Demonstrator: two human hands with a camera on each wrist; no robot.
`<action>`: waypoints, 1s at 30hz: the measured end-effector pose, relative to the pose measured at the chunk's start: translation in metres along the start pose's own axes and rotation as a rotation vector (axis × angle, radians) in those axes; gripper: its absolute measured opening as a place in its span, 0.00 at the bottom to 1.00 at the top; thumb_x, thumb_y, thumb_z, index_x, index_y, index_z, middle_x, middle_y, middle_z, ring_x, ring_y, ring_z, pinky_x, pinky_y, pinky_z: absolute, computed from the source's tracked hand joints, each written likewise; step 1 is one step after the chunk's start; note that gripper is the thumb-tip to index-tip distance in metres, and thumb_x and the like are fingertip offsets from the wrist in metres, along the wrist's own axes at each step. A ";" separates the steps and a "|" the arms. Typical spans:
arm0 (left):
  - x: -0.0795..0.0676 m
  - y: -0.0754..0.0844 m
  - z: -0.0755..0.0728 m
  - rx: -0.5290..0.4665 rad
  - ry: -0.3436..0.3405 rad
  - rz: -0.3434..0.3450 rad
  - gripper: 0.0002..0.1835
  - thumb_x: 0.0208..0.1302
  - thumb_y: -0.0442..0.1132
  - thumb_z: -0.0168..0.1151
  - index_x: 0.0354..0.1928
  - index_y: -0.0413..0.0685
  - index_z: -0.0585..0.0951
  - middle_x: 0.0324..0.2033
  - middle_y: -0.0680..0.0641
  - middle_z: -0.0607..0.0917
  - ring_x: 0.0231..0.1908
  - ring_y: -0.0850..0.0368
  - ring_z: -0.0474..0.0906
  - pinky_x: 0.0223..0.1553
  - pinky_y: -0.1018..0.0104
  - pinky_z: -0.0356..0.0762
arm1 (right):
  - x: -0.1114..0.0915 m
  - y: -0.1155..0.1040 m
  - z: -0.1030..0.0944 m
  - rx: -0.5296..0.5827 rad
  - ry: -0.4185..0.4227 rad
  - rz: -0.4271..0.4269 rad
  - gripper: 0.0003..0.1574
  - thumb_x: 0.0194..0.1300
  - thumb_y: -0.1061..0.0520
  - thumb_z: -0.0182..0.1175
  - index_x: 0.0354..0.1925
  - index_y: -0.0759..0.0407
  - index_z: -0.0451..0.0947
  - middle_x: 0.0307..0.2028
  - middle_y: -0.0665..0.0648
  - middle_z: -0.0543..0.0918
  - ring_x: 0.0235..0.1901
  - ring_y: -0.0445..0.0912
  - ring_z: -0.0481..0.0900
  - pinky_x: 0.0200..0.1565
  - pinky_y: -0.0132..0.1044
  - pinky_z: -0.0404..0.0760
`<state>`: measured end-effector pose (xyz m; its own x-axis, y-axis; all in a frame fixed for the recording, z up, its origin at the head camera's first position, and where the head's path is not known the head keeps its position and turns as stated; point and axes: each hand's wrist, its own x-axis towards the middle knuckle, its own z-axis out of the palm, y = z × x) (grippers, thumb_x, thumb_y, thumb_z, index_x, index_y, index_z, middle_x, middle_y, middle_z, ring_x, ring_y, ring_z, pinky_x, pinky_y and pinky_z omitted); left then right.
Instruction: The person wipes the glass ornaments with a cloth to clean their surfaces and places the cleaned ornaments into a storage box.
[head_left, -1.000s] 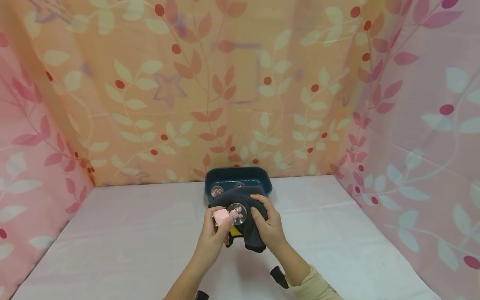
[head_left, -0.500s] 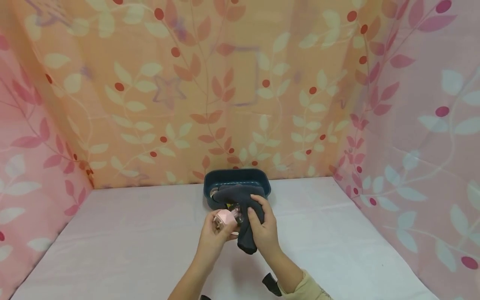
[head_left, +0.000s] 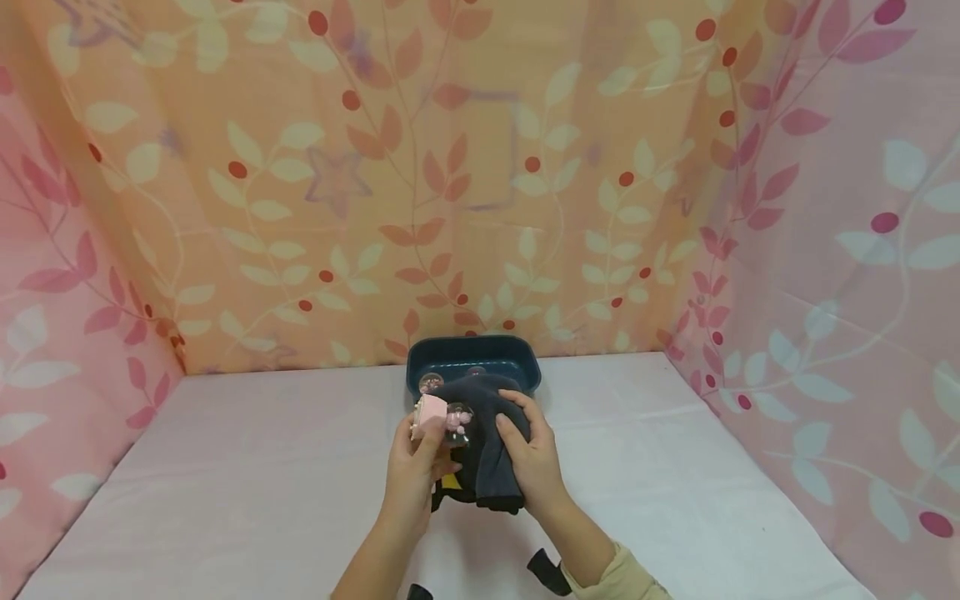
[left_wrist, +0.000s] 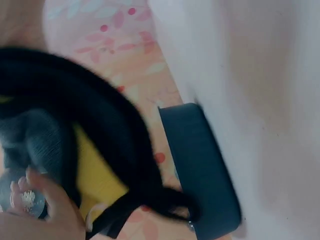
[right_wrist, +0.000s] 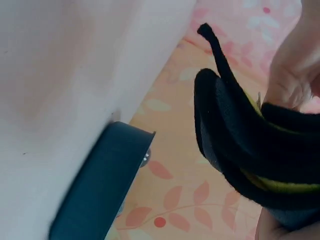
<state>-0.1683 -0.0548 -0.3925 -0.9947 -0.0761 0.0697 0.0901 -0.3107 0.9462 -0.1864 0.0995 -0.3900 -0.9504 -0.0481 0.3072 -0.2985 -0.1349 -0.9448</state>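
In the head view my left hand (head_left: 408, 479) pinches a small snow globe (head_left: 430, 415) by its faceted pink base. Its clear ball, with a pink figure inside, points to the right. My right hand (head_left: 538, 458) grips a dark grey cloth (head_left: 491, 417) edged in black, with a yellow part showing below. The cloth hangs just behind and beside the ball; whether they touch, I cannot tell. In the left wrist view, fingers show beside the clear ball (left_wrist: 17, 195), in front of the cloth (left_wrist: 112, 130). Folds of the cloth (right_wrist: 235, 135) fill the right of the right wrist view.
Behind the hands a dark teal tub (head_left: 517, 348) stands on the white table (head_left: 262, 475), near the patterned back curtain (head_left: 405, 167). Inside the tub are at least two more clear balls, one of them a globe (head_left: 431, 383) at its left. Patterned curtains also enclose both sides.
Half a second ago the cloth partly covered the ball. Now the ball shows again, as my left hand has shifted left and up with the globe. The cloth's lower part hangs wider.
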 end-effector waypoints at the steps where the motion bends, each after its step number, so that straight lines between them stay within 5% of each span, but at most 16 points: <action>1: 0.001 0.001 -0.001 -0.038 -0.013 -0.015 0.30 0.71 0.49 0.55 0.63 0.36 0.59 0.45 0.42 0.75 0.38 0.58 0.77 0.37 0.66 0.81 | 0.000 0.000 -0.001 0.003 0.000 0.002 0.21 0.73 0.61 0.50 0.62 0.61 0.66 0.59 0.65 0.69 0.52 0.52 0.77 0.47 0.38 0.80; 5: 0.003 0.003 -0.004 -0.135 -0.096 -0.106 0.33 0.73 0.54 0.50 0.65 0.35 0.57 0.48 0.42 0.75 0.41 0.58 0.81 0.36 0.61 0.82 | 0.004 -0.001 -0.006 -0.017 0.037 -0.047 0.21 0.74 0.62 0.50 0.62 0.63 0.66 0.59 0.66 0.69 0.53 0.53 0.76 0.47 0.37 0.80; 9: 0.004 0.005 -0.009 -0.110 -0.160 -0.233 0.33 0.73 0.60 0.45 0.61 0.37 0.62 0.36 0.47 0.79 0.33 0.59 0.82 0.30 0.68 0.80 | 0.009 -0.001 -0.011 -0.068 0.064 -0.115 0.21 0.73 0.62 0.50 0.62 0.64 0.66 0.60 0.65 0.69 0.53 0.54 0.75 0.49 0.34 0.78; 14: 0.005 0.007 -0.016 -0.088 -0.292 -0.323 0.22 0.71 0.44 0.51 0.56 0.35 0.63 0.28 0.50 0.74 0.32 0.57 0.76 0.29 0.70 0.70 | 0.012 -0.001 -0.014 -0.139 0.087 -0.194 0.20 0.73 0.63 0.51 0.61 0.63 0.68 0.59 0.63 0.70 0.51 0.51 0.75 0.48 0.32 0.78; 17: 0.006 0.008 -0.019 -0.079 -0.359 -0.323 0.21 0.70 0.39 0.52 0.57 0.32 0.62 0.33 0.50 0.77 0.34 0.58 0.78 0.31 0.71 0.70 | 0.011 0.001 -0.012 -0.237 0.058 -0.334 0.20 0.70 0.68 0.52 0.59 0.62 0.70 0.56 0.64 0.73 0.47 0.48 0.76 0.45 0.32 0.79; 23: 0.005 0.006 -0.021 -0.102 -0.436 -0.234 0.17 0.76 0.47 0.47 0.46 0.37 0.67 0.32 0.51 0.76 0.31 0.62 0.76 0.29 0.75 0.70 | 0.009 0.013 -0.006 -0.432 -0.118 -0.736 0.29 0.56 0.78 0.58 0.54 0.60 0.73 0.44 0.65 0.80 0.36 0.48 0.78 0.38 0.35 0.80; 26: 0.004 0.005 -0.021 -0.111 -0.483 -0.194 0.16 0.77 0.49 0.45 0.41 0.42 0.68 0.28 0.52 0.72 0.31 0.62 0.75 0.29 0.74 0.70 | 0.009 0.018 -0.003 -0.466 -0.172 -0.812 0.25 0.60 0.73 0.60 0.54 0.58 0.73 0.46 0.65 0.79 0.40 0.51 0.77 0.42 0.39 0.80; 30: 0.002 0.003 -0.023 -0.110 -0.528 -0.189 0.16 0.77 0.48 0.45 0.35 0.44 0.70 0.27 0.52 0.72 0.30 0.62 0.76 0.28 0.73 0.70 | 0.011 0.028 -0.002 -0.465 -0.144 -0.860 0.20 0.63 0.67 0.61 0.54 0.59 0.73 0.44 0.65 0.79 0.39 0.52 0.77 0.42 0.39 0.79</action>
<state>-0.1684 -0.0777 -0.3972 -0.8815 0.4657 0.0781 -0.1148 -0.3717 0.9212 -0.2052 0.0970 -0.4132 -0.3828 -0.2405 0.8920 -0.9165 0.2205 -0.3339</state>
